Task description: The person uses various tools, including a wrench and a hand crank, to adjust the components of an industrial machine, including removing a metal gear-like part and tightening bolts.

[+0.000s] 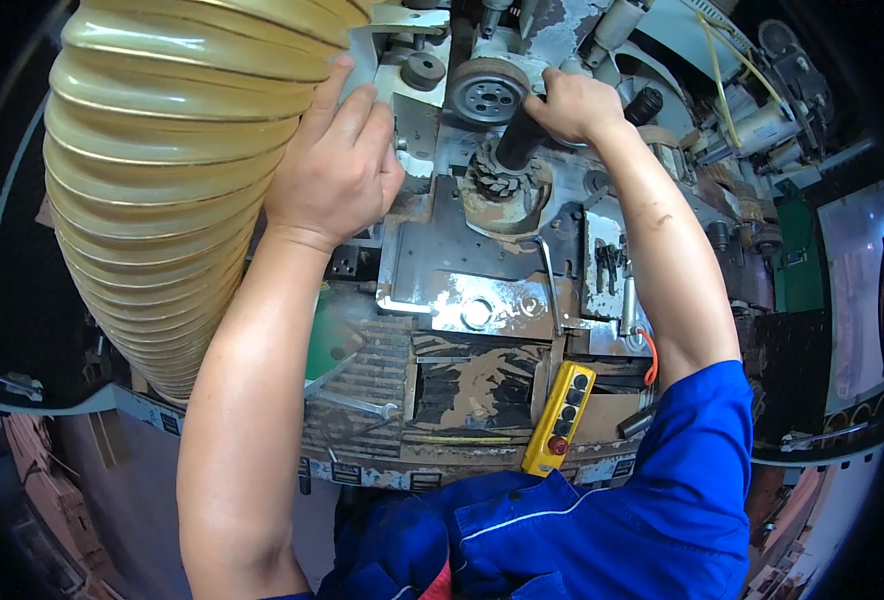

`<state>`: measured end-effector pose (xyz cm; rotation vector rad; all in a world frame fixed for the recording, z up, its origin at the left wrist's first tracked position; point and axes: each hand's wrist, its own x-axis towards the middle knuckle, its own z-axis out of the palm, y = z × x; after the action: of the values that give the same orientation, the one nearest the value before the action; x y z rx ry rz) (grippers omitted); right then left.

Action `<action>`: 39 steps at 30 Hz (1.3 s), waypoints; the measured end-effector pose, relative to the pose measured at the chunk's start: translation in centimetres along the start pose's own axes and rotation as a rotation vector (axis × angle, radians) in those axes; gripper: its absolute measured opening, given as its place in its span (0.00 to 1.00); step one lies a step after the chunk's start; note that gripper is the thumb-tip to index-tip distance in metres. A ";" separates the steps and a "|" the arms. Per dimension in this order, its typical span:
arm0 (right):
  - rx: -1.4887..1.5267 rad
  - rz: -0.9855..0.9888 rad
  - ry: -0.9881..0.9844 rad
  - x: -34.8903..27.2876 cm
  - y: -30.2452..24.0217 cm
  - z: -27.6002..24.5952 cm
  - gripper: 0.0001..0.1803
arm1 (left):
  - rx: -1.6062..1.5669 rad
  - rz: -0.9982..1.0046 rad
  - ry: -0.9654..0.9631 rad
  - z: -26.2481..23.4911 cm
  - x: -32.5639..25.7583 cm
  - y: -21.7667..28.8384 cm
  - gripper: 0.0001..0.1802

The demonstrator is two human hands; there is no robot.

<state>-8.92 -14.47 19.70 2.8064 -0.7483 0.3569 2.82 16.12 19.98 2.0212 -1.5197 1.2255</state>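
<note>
My right hand is closed round the upper end of a black cylinder, which stands tilted over a toothed metal cutter head. Beside the large ribbed, yellowish hose, my left hand reaches up with its back showing. Its fingers bend over at a pale metal part of the machine, and whatever they grip is hidden. Just beyond the cylinder sits a dark wheel with holes in its face. Below the cutter lies a steel machine plate.
A hex key lies on the plate. Nearer me are a yellow push-button pendant, a spanner and brown dust on the bed. An orange cord curls by my right arm. Rollers and cylinders crowd the far right.
</note>
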 end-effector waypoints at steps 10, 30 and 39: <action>-0.010 -0.022 -0.080 0.2 -0.3 0.4 0.33 | -0.005 0.025 -0.021 0.0 -0.1 -0.3 0.17; -0.049 0.024 -0.144 0.6 -0.4 -0.5 0.35 | -0.005 0.000 -0.012 -0.1 0.0 0.0 0.17; -0.050 0.002 -0.148 0.6 0.0 0.3 0.33 | 0.011 0.003 -0.002 0.1 -0.1 0.1 0.16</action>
<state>-8.32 -14.80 19.61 2.8085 -0.7791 0.1304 2.81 16.09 19.82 2.0279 -1.5204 1.2359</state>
